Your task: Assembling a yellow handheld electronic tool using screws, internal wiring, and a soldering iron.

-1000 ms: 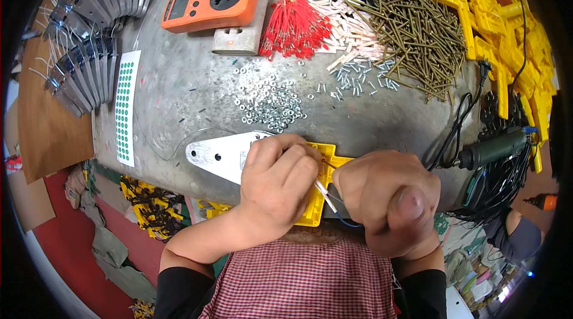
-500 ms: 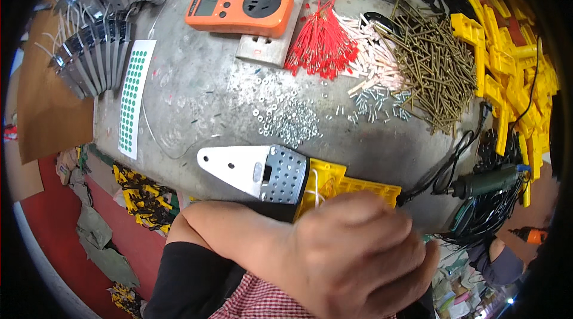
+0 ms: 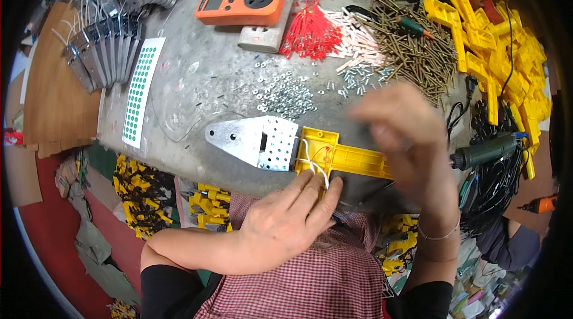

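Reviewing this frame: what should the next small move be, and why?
Probably the left hand should ease the white wire down into the open yellow housing: the wire loops loosely across the housing's wider end, and that hand's fingertips are right beside it. The right hand is raised and blurred, so I cannot tell whether it holds anything.

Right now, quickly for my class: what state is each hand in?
Left hand: fingertips at the white wires and yellow plastic shell; whether gripping, cannot tell.
Right hand: raised, blurred; open or closed cannot be told.
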A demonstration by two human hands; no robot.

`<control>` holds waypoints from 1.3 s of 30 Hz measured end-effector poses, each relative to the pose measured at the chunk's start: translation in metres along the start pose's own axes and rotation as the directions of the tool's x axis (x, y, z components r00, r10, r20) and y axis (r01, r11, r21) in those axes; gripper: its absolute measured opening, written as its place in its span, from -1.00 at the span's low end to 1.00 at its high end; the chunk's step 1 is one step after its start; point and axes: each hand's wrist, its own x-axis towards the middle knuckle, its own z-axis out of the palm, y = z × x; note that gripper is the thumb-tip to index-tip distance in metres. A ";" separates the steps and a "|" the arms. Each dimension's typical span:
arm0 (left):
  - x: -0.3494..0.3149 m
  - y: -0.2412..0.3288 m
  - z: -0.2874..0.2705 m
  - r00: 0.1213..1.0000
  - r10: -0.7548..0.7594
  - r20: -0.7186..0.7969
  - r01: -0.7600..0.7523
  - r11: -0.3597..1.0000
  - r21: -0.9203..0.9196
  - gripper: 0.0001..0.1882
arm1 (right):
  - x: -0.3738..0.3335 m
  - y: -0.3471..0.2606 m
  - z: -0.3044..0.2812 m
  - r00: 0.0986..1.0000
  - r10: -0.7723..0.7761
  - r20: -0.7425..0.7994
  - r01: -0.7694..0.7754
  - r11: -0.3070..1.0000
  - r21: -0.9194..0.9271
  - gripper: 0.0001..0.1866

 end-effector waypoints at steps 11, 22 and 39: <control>0.000 -0.006 0.009 0.997 0.075 0.020 -0.077 0.982 0.175 -0.63 | -0.019 -0.006 0.052 0.979 0.009 0.202 0.052 0.955 -0.292 -0.85; 0.003 -0.025 0.016 0.964 0.266 0.011 -0.255 0.910 0.327 -0.64 | -0.080 -0.011 -0.034 0.928 0.370 0.036 -0.319 0.844 -0.431 -0.54; 0.023 -0.035 0.023 0.926 0.372 -0.069 -0.325 0.875 0.358 -0.48 | -0.105 0.019 -0.031 0.961 0.264 0.080 -0.230 0.927 -0.295 -0.78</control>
